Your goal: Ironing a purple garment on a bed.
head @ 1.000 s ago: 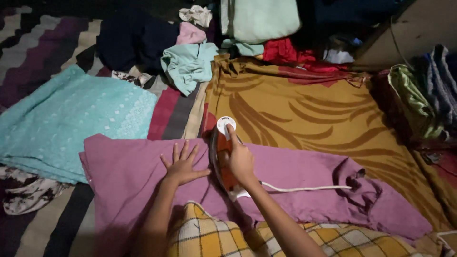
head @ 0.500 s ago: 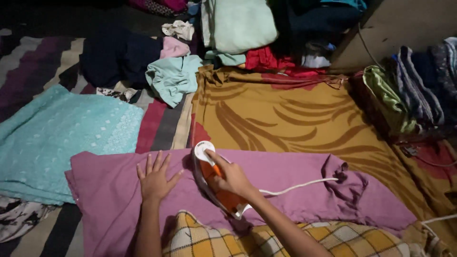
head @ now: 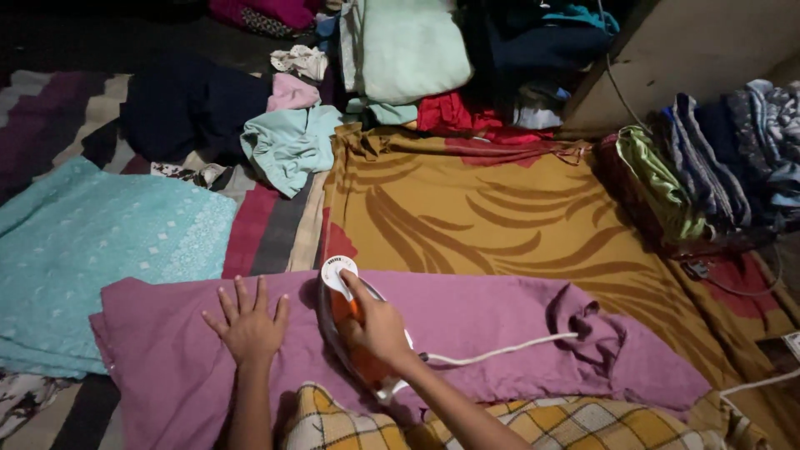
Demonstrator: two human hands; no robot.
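Observation:
A mauve garment (head: 467, 325) lies spread flat across the near floor. My right hand (head: 379, 327) grips the handle of an orange and white clothes iron (head: 343, 310), which rests on the garment with its tip pointing away from me. A white cord (head: 500, 350) runs from the iron to the right over the cloth. My left hand (head: 247, 323) lies flat on the garment with fingers spread, just left of the iron.
A mustard patterned sheet (head: 500, 217) covers the floor beyond. A turquoise cloth (head: 92, 250) lies left. Loose clothes (head: 287, 142) pile at the back, folded stacks (head: 708, 167) stand right. A yellow checked fabric (head: 533, 425) covers my lap.
The iron and my right hand have slid leftward along the mauve garment. My left hand has shifted left too, staying flat on the cloth.

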